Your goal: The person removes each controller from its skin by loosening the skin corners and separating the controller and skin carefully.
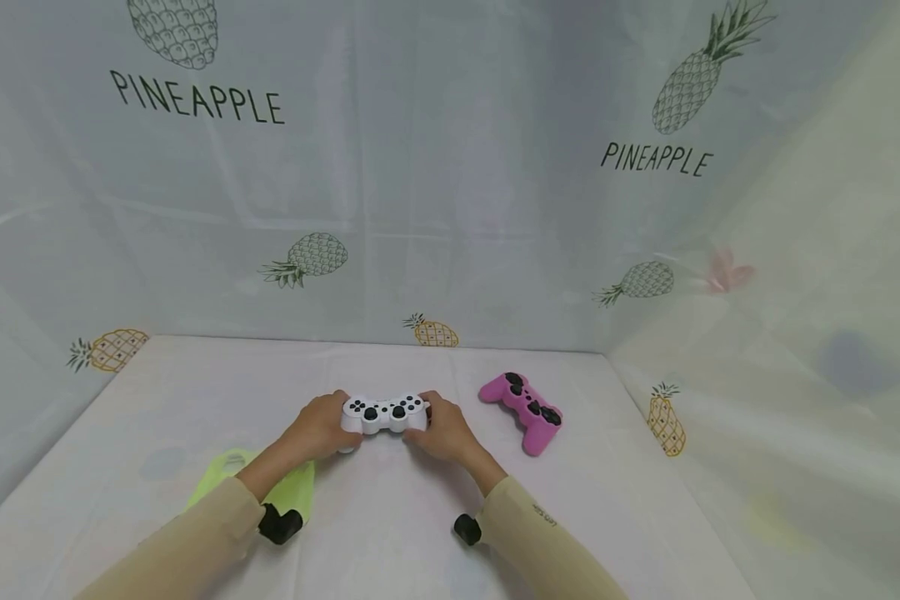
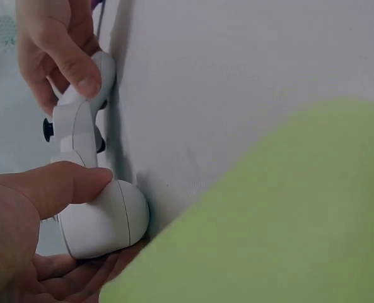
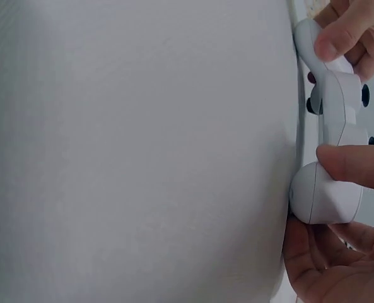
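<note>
from the head i look forward and down over the sleeves (image 1: 195,529), far enough back to take in the table (image 1: 386,525) and the curtain (image 1: 435,167) behind it. my left and right wrist views sit low and close, turned sideways, each looking along the white controller (image 1: 384,410) from its own end. all three share that controller, the left hand (image 1: 318,427) and the right hand (image 1: 446,427).

Left arm in beige cloth sleeve (image 1: 187,546): stretched forward, angled inward
Bare left hand (image 1: 322,425): gripping, thumb on the near side, fingers curled
Right arm in beige cloth sleeve (image 1: 543,542): stretched forward, angled inward
Bare right hand (image 1: 446,428): gripping likewise
</note>
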A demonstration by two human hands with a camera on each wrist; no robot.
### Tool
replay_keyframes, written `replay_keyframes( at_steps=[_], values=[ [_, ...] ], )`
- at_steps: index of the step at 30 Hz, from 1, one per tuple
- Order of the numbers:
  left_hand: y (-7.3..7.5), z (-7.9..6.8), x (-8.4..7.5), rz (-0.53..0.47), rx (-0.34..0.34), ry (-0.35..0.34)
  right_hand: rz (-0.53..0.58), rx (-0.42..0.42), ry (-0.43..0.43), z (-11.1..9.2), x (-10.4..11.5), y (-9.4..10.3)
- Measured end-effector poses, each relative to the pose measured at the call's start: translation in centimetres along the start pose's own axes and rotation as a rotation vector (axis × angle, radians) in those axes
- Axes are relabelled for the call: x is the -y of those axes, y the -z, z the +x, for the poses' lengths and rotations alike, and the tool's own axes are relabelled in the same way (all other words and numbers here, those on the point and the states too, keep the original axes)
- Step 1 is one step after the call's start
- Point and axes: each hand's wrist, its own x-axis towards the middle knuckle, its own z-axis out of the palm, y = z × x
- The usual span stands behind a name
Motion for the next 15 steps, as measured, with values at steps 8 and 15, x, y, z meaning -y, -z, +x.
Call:
replay_keyframes(
  at_steps=[8, 15],
  values=[
    [0.9, -0.5, 1.0, -0.004, -0.021, -0.06, -0.002, 0.014, 0.038, 0.0, 0.5, -0.2],
    [2.3, -1.0, 2.1, -0.011, -0.018, -0.096, 0.024, 0.018, 0.04, 0.3, 1.6, -0.8]
  ],
)
